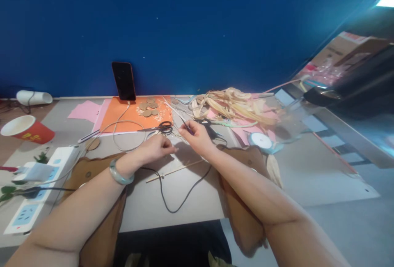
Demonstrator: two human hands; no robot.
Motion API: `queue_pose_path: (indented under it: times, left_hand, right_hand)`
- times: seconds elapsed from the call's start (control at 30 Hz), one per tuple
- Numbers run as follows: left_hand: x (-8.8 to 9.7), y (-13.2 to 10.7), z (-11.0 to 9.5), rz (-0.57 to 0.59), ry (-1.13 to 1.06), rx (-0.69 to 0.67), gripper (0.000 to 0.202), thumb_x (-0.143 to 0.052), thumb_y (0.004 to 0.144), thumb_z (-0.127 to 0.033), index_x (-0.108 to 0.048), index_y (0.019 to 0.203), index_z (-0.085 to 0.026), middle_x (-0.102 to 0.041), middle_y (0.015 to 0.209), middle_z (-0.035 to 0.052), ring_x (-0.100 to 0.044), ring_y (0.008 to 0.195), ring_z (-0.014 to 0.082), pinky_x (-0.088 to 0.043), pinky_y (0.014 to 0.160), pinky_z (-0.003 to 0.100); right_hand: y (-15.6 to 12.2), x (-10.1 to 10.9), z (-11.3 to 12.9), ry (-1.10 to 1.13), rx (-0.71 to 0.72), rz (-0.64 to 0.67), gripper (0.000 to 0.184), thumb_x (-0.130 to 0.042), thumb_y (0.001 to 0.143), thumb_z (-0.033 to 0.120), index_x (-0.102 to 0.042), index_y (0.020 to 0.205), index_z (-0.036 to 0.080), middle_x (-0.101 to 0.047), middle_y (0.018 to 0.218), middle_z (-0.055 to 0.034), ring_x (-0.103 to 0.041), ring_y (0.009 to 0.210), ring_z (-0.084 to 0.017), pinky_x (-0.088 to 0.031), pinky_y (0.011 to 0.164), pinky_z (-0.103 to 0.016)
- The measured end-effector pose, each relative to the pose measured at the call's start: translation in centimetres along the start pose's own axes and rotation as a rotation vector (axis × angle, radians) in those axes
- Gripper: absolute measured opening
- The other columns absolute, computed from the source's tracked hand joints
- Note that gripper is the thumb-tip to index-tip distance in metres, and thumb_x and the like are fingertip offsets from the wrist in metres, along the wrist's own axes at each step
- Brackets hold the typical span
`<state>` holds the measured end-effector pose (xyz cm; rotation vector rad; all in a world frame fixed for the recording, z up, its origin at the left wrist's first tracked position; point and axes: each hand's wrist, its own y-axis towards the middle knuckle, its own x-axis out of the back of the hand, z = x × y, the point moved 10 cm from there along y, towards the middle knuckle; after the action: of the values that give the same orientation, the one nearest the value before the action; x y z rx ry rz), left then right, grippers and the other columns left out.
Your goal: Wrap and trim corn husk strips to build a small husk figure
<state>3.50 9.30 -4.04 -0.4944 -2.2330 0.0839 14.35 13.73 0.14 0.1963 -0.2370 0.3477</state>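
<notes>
Straw strip [174, 113] slants up-left, pinched in R hand [198, 137]; L hand [155, 148], fingers closed, contents unclear, sits just beside.

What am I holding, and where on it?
The right hand pinches a thin dark tool near its lower end. The left hand is pinched shut, contents unclear.

In front of me a phone [123, 81] leans on the blue wall [197, 20], above an orange sheet [123, 115] with cardboard discs [148, 108]. Scissors [158, 127] lie at the sheet's near edge. A red paper cup [26, 129] and a power strip [37, 189] sit to my left, dried husks [234, 104] to my right.
</notes>
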Motion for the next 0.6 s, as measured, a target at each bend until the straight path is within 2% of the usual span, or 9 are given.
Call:
queue_pose_path:
  times: [0.07, 0.13, 0.2, 0.3, 0.37, 0.47, 0.6]
  left_hand:
    - [2.6, 0.1, 0.9, -0.154, 0.174, 0.085, 0.027, -0.054, 0.08, -0.039, -0.069, 0.073, -0.018, -0.063, 0.064, 0.002, -0.052, 0.059, 0.0152, -0.034, 0.056, 0.026]
    - [4.0, 0.3, 1.6, -0.26, 0.319, 0.148, 0.023, -0.052, 0.08, -0.031, -0.07, 0.089, -0.02, -0.068, 0.081, 0.0052, -0.058, 0.068, 0.018, -0.036, 0.061, 0.028]
    - [3.7, 0.9, 1.9, -0.258, 0.41, 0.143, 0.024, -0.051, 0.081, -0.027, -0.07, 0.096, -0.021, -0.067, 0.094, 0.008, -0.061, 0.076, 0.0204, -0.039, 0.065, 0.029]
    - [2.8, 1.8, 2.5, -0.234, 0.463, 0.136, 0.023, -0.05, 0.083, -0.026, -0.07, 0.091, -0.02, -0.063, 0.095, 0.0098, -0.062, 0.079, 0.0219, -0.04, 0.066, 0.03]
    - [2.7, 2.0, 2.6, -0.252, 0.446, 0.12, 0.021, -0.052, 0.082, -0.025, -0.071, 0.086, -0.02, -0.062, 0.093, 0.0092, -0.061, 0.078, 0.0213, -0.041, 0.065, 0.03]
    - [3.7, 1.5, 2.3, -0.317, 0.346, 0.093, 0.017, -0.056, 0.077, -0.023, -0.073, 0.079, -0.02, -0.063, 0.089, 0.0071, -0.06, 0.076, 0.0194, -0.041, 0.065, 0.029]
    - [5.4, 0.5, 2.3, -0.404, 0.032, 0.083, 0.013, -0.065, 0.071, -0.028, -0.072, 0.075, -0.018, -0.064, 0.081, 0.0049, -0.057, 0.07, 0.0171, -0.04, 0.063, 0.028]
  right_hand:
    - [0.1, 0.0, -0.2, 0.007, -0.006, 0.003, 0.022, -0.06, 0.076, 0.037, -0.054, 0.073, 0.016, -0.049, 0.063, 0.0033, -0.039, 0.057, -0.009, -0.033, 0.057, -0.024]
    - [0.1, -0.1, -0.3, 0.008, -0.005, 0.003, 0.022, -0.06, 0.076, 0.037, -0.053, 0.073, 0.016, -0.048, 0.062, 0.0035, -0.039, 0.057, -0.009, -0.033, 0.057, -0.024]
    - [0.1, -0.1, -0.3, -0.004, 0.002, 0.001, 0.021, -0.06, 0.076, 0.037, -0.054, 0.073, 0.017, -0.048, 0.062, 0.0034, -0.039, 0.057, -0.01, -0.033, 0.057, -0.024]
    - [0.1, -0.1, -0.2, -0.014, 0.01, 0.001, 0.021, -0.06, 0.076, 0.036, -0.055, 0.074, 0.016, -0.05, 0.063, 0.0028, -0.04, 0.059, -0.01, -0.033, 0.058, -0.024]
    - [0.1, -0.1, -0.2, -0.011, 0.007, 0.006, 0.021, -0.06, 0.076, 0.036, -0.055, 0.074, 0.016, -0.051, 0.064, 0.0026, -0.041, 0.059, -0.011, -0.034, 0.059, -0.024]
    - [0.1, -0.1, -0.4, -0.014, -0.016, 0.012, 0.02, -0.061, 0.075, 0.035, -0.055, 0.075, 0.016, -0.052, 0.065, 0.0025, -0.042, 0.059, -0.01, -0.034, 0.059, -0.024]
    - [0.1, -0.4, -0.6, -0.041, -0.044, 0.039, 0.018, -0.063, 0.073, 0.032, -0.057, 0.074, 0.015, -0.052, 0.063, 0.003, -0.04, 0.057, -0.009, -0.033, 0.057, -0.023]
